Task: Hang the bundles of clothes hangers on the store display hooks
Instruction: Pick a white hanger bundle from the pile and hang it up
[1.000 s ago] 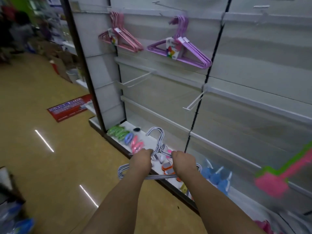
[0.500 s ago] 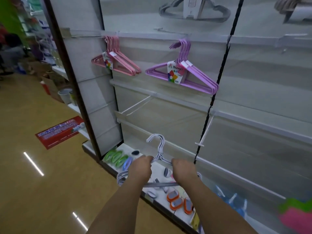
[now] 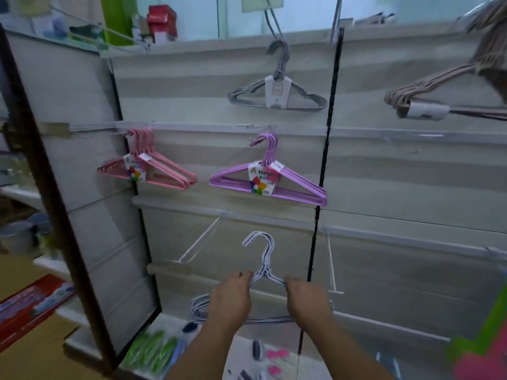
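Note:
I hold a bundle of white wire hangers [image 3: 262, 253] upright in front of the display wall, hooks pointing up and left. My left hand [image 3: 231, 297] grips its left shoulder and my right hand [image 3: 307, 301] grips its right shoulder. Two empty white display hooks jut from the rail just above: one [image 3: 199, 244] left of the bundle, one [image 3: 331, 263] to its right. On the row above hang a pink bundle [image 3: 148, 171] and a purple bundle [image 3: 267, 178]. Higher up hang a grey bundle [image 3: 277, 90] and a brownish bundle [image 3: 439, 91].
A black upright post [image 3: 322, 171] splits the wall panels. The bottom shelf [image 3: 219, 349] carries small green, pink and dark packets. A dark frame [image 3: 55, 204] ends the unit at left, with a red mat [image 3: 30, 305] on the floor beyond. A pink and green object [image 3: 482, 352] blurs at lower right.
The view has tilted upward, bringing the top row of grey and brownish bundles into sight. Both hands have raised the white bundle closer to the empty hooks.

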The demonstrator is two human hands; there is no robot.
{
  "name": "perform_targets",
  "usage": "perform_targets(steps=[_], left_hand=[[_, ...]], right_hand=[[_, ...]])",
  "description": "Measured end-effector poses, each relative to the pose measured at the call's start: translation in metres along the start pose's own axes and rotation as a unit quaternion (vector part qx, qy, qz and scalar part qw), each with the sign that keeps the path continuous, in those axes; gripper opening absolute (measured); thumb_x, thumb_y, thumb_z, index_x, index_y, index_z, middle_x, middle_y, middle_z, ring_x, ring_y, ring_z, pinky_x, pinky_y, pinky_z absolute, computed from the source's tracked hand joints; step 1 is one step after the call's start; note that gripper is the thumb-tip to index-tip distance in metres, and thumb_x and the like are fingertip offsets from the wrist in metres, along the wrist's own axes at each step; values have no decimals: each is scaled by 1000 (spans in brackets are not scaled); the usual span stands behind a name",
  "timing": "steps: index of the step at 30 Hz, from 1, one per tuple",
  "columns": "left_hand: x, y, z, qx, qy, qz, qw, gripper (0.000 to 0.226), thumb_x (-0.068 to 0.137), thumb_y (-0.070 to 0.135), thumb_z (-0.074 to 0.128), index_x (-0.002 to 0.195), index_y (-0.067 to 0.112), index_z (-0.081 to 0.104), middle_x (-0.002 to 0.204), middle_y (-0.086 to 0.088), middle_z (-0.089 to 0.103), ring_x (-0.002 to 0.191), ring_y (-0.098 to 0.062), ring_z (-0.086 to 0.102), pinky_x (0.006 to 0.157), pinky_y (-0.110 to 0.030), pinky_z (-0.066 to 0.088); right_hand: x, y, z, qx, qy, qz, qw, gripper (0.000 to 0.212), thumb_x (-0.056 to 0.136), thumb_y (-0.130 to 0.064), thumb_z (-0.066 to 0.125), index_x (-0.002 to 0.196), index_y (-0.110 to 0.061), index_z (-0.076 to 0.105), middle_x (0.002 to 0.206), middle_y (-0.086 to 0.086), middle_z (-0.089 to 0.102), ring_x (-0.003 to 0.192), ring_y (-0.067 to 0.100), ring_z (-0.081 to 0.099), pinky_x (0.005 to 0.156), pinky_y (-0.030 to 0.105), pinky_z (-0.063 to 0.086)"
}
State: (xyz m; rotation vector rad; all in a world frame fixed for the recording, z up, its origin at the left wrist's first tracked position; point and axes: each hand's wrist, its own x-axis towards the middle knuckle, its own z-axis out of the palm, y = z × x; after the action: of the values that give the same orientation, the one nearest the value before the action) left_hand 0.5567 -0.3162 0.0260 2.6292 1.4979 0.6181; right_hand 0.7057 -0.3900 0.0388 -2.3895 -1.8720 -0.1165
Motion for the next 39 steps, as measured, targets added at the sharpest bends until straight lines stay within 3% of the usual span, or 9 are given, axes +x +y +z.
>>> perform_targets(steps=[5,11,15,17,21,25,29,32,39], left_hand=[[32,-16,-39,-28,74,48,996,36,99,24,34,133,32,43,118,3,52,106,-22,54,78,-36,43],[64,-7,-111,-58,188,158,968,49,98,25,36,146,24,31,123,2,50,101,-18,51,76,-29,36],[93,0,-147,-36,309,243,919,46,82,20,38,120,14,63,99,-1,65,75,-20,63,53,-29,44],[110,4,-163,-29,342,263,902,45,80,21,37,113,14,67,93,-3,67,68,-20,62,49,-27,43],[143,14,-205,-23,384,275,881,44,75,9,50,116,12,66,92,-6,67,70,-24,62,58,-30,47],[178,22,-241,-6,410,261,874,43,79,8,63,120,19,65,96,-3,70,81,-25,65,82,-37,47],[208,29,-268,-15,385,218,897,38,99,23,41,136,26,50,123,1,63,114,-23,55,111,-44,22],[232,27,-273,-18,381,194,904,40,102,26,33,140,29,44,131,4,57,122,-20,47,115,-39,13],[288,24,-275,-39,338,191,921,38,103,28,32,136,37,47,131,8,56,124,-16,45,109,-34,17]], right_hand=[[24,-21,-49,-12,83,61,995,22,97,-11,36,111,-15,51,106,7,64,94,28,63,64,30,34],[40,-25,-115,-1,200,140,970,18,98,-19,36,109,-23,50,112,2,63,100,29,62,74,34,45],[45,-23,-154,-21,293,158,943,20,99,-19,38,110,-21,55,107,3,65,93,32,64,63,30,33],[49,-23,-176,-27,338,156,928,21,100,-22,38,109,-19,56,101,7,66,88,34,63,61,29,30],[75,-21,-214,-3,395,156,905,23,102,-26,36,107,-15,56,96,13,66,84,38,61,60,31,30],[107,-18,-248,5,453,154,878,22,101,-25,40,101,-12,57,92,15,65,81,39,61,59,32,29],[135,-11,-276,17,491,160,856,21,99,-21,43,95,-9,59,87,16,66,70,35,53,57,30,25],[155,-6,-288,15,490,178,853,21,100,-21,41,96,-10,59,87,15,66,66,29,41,58,29,27],[198,5,-299,8,452,209,867,21,99,-20,39,97,-14,59,88,14,65,68,29,42,60,30,31]])
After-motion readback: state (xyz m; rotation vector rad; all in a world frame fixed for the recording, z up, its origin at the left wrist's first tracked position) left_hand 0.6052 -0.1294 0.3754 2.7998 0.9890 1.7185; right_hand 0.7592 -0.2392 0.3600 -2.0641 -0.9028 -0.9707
